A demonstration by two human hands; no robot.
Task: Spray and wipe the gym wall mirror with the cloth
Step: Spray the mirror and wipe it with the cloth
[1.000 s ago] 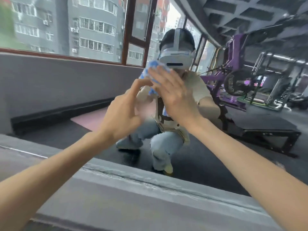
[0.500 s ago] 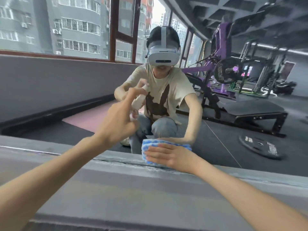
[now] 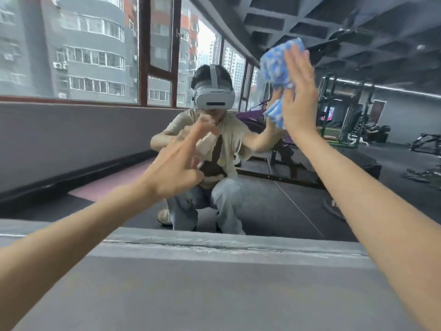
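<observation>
Right hand (image 3: 298, 99) raised high, right of centre. Palm flat, fingers straight and together, pointing up. Grip not closed: the open palm presses the cloth (image 3: 279, 65) against the mirror (image 3: 71, 144).

Cloth: blue-and-white, bunched, sandwiched between palm and glass, upper right part of the mirror. Long axis runs roughly up-down, the top leaning slightly right. Top edge shows above the fingertips; a lower fold sticks out left of the heel of the hand.

Left hand (image 3: 174, 168) held out at mid-height, centre-left, apart from the cloth. Motion-blurred. Index finger reaches forward and up to the right. A pale object (image 3: 206, 145) sits just beyond the fingers, too smeared to identify. Cannot tell whether this grip is apart or clamped on it.

Mirror shows a crouching person in a white headset (image 3: 213, 97), windows on the left, gym machines on the right. Grey ledge (image 3: 214, 271) runs along the mirror's foot, below both forearms.
</observation>
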